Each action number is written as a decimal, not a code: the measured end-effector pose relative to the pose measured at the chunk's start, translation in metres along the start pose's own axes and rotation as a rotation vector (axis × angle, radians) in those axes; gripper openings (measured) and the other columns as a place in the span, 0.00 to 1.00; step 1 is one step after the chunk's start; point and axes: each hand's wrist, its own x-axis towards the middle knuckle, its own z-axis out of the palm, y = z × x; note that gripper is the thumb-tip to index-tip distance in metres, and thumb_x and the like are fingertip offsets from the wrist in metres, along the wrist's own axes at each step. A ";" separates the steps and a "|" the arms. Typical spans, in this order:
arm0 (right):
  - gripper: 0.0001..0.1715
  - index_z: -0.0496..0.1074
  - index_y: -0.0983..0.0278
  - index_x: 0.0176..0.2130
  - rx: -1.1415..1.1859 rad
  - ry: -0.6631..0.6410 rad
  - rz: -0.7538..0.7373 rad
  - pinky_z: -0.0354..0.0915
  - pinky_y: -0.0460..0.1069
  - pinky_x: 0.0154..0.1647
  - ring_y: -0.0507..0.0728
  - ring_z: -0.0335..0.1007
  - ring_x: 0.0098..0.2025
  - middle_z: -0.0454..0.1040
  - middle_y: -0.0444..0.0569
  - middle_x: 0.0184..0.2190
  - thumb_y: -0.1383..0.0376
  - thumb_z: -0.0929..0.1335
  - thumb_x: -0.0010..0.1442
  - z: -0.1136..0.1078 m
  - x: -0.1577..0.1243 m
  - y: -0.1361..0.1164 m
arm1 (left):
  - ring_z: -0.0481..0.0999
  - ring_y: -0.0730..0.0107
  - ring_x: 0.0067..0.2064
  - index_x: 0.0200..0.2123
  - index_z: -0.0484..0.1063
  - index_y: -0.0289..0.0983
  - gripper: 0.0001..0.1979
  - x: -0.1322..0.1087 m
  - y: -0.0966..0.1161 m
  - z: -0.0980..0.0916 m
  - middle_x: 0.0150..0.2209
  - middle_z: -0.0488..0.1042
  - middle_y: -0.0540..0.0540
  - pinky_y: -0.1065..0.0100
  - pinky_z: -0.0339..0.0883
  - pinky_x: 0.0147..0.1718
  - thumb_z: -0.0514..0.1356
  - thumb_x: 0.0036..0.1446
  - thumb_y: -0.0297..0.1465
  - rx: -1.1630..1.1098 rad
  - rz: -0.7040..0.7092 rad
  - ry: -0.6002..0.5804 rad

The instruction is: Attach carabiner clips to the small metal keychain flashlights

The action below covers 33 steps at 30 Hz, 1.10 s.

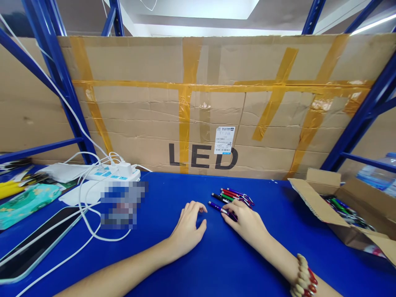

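Note:
My right hand (246, 218) has its thumb and fingers closed around a short purple pen (217, 207) that lies at a slant on the blue tabletop. Its silver-tipped end sticks out to the left, while the other end is mostly hidden under my fingers. Just beyond that hand is a small cluster of similar pens: a black pen (219, 198), a green pen (227, 197), red pens (232, 193) and a blue one (236, 192). Their right ends are partly covered by my hand. My left hand (188, 229) rests on the table, holding nothing, with thumb and fingers apart and loosely curled.
An open cardboard box (337, 227) of pens stands at right. Leftward are a white power strip (111, 175) with looping cables, a phone-like slab (40, 239), a teal packet (29, 204) and a blurred patch. A taped cardboard wall (148, 123) stands behind, between blue posts.

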 end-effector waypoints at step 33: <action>0.27 0.63 0.58 0.53 0.092 0.037 -0.207 0.56 0.57 0.53 0.61 0.57 0.54 0.64 0.53 0.51 0.50 0.63 0.56 -0.007 0.001 0.001 | 0.64 0.66 0.44 0.37 0.67 0.43 0.06 0.001 -0.001 0.001 0.40 0.67 0.50 0.61 0.55 0.44 0.51 0.59 0.32 0.197 0.054 -0.123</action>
